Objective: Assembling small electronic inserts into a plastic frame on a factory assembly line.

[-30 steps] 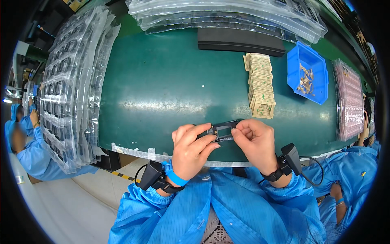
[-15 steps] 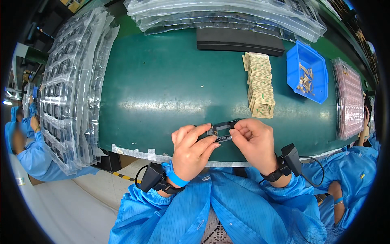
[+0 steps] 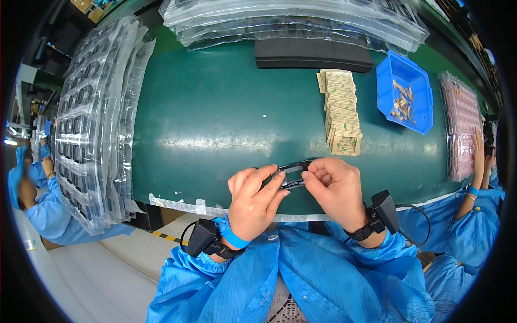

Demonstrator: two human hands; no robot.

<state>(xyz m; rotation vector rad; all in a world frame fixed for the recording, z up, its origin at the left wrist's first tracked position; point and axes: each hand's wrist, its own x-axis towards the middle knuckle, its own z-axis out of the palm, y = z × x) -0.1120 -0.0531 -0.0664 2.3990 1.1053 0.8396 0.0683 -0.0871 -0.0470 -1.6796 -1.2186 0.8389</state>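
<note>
Near the front edge of the green work mat [image 3: 215,107], a small black rectangular frame part [image 3: 294,184] with an open middle is held between both hands. My left hand [image 3: 252,198] grips its left end, thumb and fingers closed on it. At the other end, my right hand [image 3: 338,187] pinches the part with thumb and forefinger, the other fingers curled. The fingertips hide both ends of the frame. Just beyond my right hand lies a long overlapping row of tan adhesive pieces [image 3: 341,110] with green marks.
A blue bin [image 3: 384,89] with tan scraps stands at the right, beside stacked pinkish trays [image 3: 462,129]. A black box [image 3: 312,55] and clear plastic trays [image 3: 296,21] lie at the back. Tray stacks [image 3: 102,113] line the left. A co-worker's hand [image 3: 478,156] touches the pinkish trays.
My left fingertips have shifted slightly on the black frame, and my right hand keeps its pinch. At the right, the co-worker's arm has come up to the pinkish trays.
</note>
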